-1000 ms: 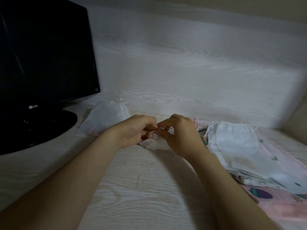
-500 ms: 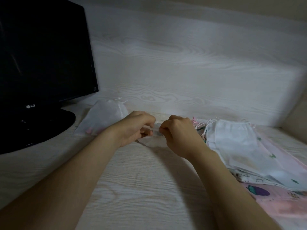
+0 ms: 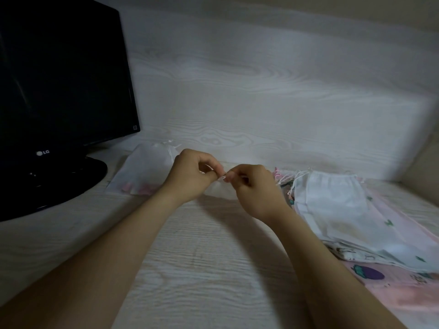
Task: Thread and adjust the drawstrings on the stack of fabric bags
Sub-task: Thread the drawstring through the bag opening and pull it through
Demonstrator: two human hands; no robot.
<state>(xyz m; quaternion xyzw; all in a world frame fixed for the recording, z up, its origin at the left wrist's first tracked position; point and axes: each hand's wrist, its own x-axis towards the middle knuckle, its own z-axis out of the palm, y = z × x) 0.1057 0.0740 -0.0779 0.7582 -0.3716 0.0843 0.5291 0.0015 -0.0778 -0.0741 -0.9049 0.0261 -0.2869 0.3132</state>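
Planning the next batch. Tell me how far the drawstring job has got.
Looks done: one white bag set aside beside the monitor, mouth apparently gathered. In hand: the left hand and right hand pinch the top of a small bag between them; its cord is too small to see. Left: the stack of bags on the right, loose strings at its top.

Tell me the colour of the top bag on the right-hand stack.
Plain white: the top bag shows no print, clearest in the head view.
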